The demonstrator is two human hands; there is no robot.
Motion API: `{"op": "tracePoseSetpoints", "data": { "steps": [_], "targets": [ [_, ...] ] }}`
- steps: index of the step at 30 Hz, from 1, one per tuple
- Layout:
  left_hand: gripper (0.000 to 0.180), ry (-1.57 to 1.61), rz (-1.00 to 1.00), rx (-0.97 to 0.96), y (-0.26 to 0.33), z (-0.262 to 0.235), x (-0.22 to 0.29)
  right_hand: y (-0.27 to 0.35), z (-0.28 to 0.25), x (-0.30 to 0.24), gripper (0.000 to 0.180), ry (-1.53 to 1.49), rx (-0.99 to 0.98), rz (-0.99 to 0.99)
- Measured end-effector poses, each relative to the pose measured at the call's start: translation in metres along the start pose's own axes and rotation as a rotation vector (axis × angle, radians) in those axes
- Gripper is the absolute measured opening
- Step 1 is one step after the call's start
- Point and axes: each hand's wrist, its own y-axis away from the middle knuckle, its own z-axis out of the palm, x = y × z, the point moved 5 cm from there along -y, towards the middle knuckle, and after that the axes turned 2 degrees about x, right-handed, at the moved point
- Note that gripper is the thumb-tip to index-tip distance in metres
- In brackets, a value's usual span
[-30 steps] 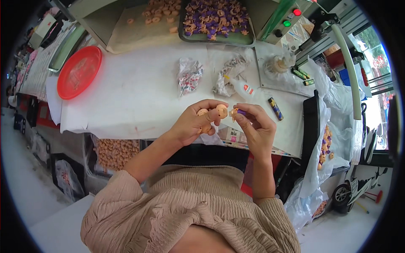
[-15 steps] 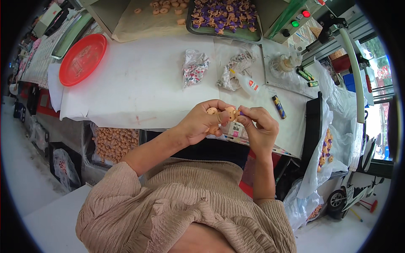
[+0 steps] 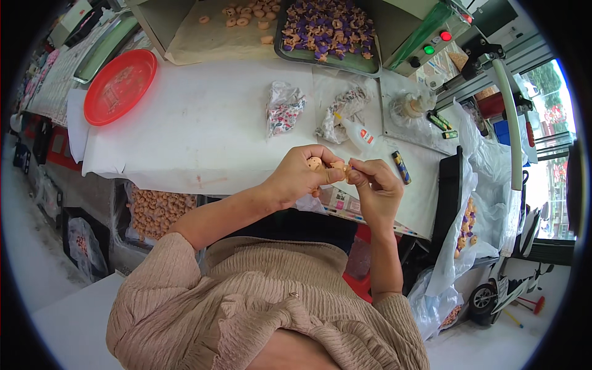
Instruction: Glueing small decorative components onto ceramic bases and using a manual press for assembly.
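Both hands meet in front of my body, just over the near edge of the white-covered table. My left hand [image 3: 301, 176] is closed around several small tan doll heads [image 3: 314, 163], one of them dotted with a face. Between its thumb and forefinger it pinches another tan toy piece [image 3: 337, 165]. The fingertips of my right hand [image 3: 379, 187] press together at the other end of that piece, largely covering what they grip. A white squeeze bottle [image 3: 357, 131] with a yellow tip lies beyond my hands, and a dark blue and gold tube [image 3: 401, 167] lies to the right.
Two crumpled floral bags [image 3: 285, 110] [image 3: 348, 111] rest mid-table. Behind stands a dark tray [image 3: 288, 54] of purple-and-tan figures, beside loose tan heads [image 3: 243, 20]. A red plate [image 3: 117, 92] sits left, a bin of tan heads [image 3: 161, 214] below, a plastic-lined black bin [image 3: 447, 206] right.
My fingers have closed in around the small piece, and the purple part seen at my right fingertips is now mostly covered. The view has shifted slightly.
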Motion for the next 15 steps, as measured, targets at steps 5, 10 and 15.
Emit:
{"op": "tracePoseSetpoints", "data": {
  "steps": [5, 10, 15],
  "targets": [
    [0.028, 0.325, -0.096, -0.127, -0.006, -0.004, -0.011, -0.009, 0.005, -0.019, 0.018, 0.227, -0.029, -0.100],
    [0.027, 0.494, -0.183, -0.199, -0.002, 0.003, 0.003, -0.056, -0.049, -0.017, 0.020, 0.466, -0.045, -0.200],
    [0.035, 0.468, -0.137, -0.130, -0.004, -0.010, 0.023, -0.137, -0.163, -0.106, 0.019, 0.686, 0.718, -0.830]
  ]
}}
